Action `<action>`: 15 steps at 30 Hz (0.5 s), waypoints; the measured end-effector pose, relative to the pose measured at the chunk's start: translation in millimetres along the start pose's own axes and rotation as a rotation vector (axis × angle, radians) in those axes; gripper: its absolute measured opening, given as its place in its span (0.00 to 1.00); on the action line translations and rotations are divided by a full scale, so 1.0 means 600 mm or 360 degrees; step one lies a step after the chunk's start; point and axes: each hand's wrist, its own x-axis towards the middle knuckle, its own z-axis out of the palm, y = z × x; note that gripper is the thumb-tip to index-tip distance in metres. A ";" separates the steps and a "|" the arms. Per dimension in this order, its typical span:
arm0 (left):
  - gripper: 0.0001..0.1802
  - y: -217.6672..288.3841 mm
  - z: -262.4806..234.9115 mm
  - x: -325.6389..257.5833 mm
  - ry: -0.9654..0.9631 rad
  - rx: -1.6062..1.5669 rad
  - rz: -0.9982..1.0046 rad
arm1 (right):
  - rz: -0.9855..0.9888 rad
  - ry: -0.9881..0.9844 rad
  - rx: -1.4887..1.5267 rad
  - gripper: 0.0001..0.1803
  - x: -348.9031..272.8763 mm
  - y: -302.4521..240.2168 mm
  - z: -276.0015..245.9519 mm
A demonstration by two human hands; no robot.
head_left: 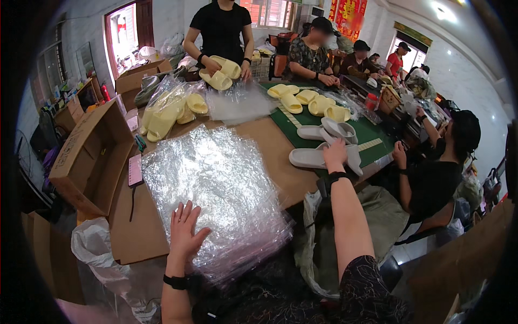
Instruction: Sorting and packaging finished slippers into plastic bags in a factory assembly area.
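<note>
My left hand (186,229) lies flat, fingers spread, on a thick stack of clear plastic bags (216,167) in front of me. My right hand (335,155) reaches out to the grey slide sandals at the right of the table, its fingers closed at the near grey slide sandal (306,157). Just beyond it another grey slide sandal (311,133) lies flat, and one more (340,129) rests partly against it. My fingertips are partly hidden among the sandals.
Yellow slides (318,102) sit on the green mat (302,121). Bagged yellow slides (167,116) lie farther left, near an open cardboard box (97,156). Across the table a person in black (222,35) handles a yellow pair. A pink card (135,170) lies beside the bags. Other people sit at right.
</note>
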 end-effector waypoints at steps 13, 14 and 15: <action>0.39 0.014 -0.013 -0.012 0.0016 0.0018 -0.0035 | -0.0903 0.0543 0.0688 0.16 0.029 -0.076 -0.149; 0.39 0.016 -0.018 -0.014 -0.0003 -0.0038 -0.0079 | -0.1084 0.0594 0.0833 0.14 0.015 -0.108 -0.185; 0.39 0.016 -0.020 -0.015 0.0004 -0.0024 -0.0108 | -0.1099 0.0577 0.0857 0.14 -0.001 -0.137 -0.219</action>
